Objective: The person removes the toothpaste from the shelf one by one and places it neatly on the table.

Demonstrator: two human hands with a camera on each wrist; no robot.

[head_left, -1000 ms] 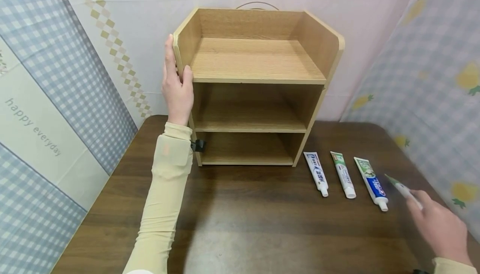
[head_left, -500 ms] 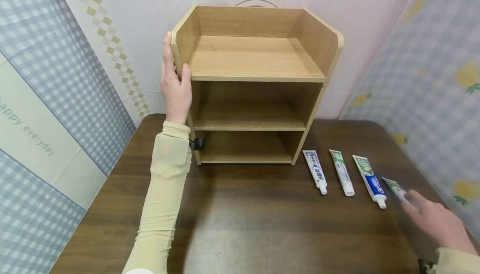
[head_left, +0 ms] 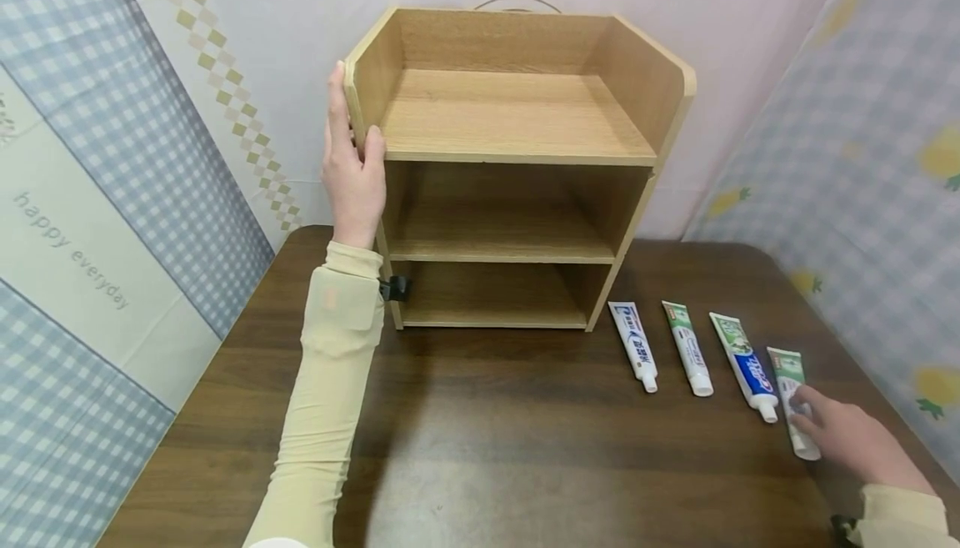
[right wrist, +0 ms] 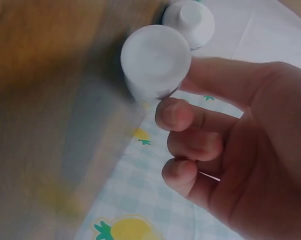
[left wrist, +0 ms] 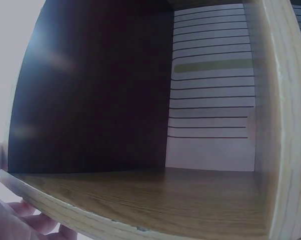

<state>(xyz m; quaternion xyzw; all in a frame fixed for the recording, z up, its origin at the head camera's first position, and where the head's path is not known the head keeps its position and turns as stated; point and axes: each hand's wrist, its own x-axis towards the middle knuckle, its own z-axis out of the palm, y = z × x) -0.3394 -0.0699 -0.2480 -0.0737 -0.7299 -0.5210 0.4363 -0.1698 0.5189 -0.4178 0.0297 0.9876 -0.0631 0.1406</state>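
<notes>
My left hand (head_left: 355, 185) holds the left side panel of a light wooden shelf (head_left: 517, 114), thumb at its front edge and fingers along the outside. In the left wrist view, the thumb and fingers lie on either side of the panel's edge. At the right, my right hand (head_left: 862, 439) pinches a green-and-white toothpaste tube (head_left: 787, 364) at the end of a row. Its round white cap (right wrist: 155, 57) faces the right wrist camera. Left of it lie a green-and-blue toothpaste tube (head_left: 742, 364), a slimmer green-and-white one (head_left: 686, 348) and a white-and-blue one (head_left: 633, 344).
The shelf has an open top tray and two compartments below, and stands toward the back of a dark wooden table (head_left: 480, 448). A patterned cloth (head_left: 840, 156) hangs close along the right side, and a pale curtain (head_left: 300, 14) hangs behind.
My right hand has brought the tube down beside the others and turned it in line with the row. The left hand has stayed on the shelf.
</notes>
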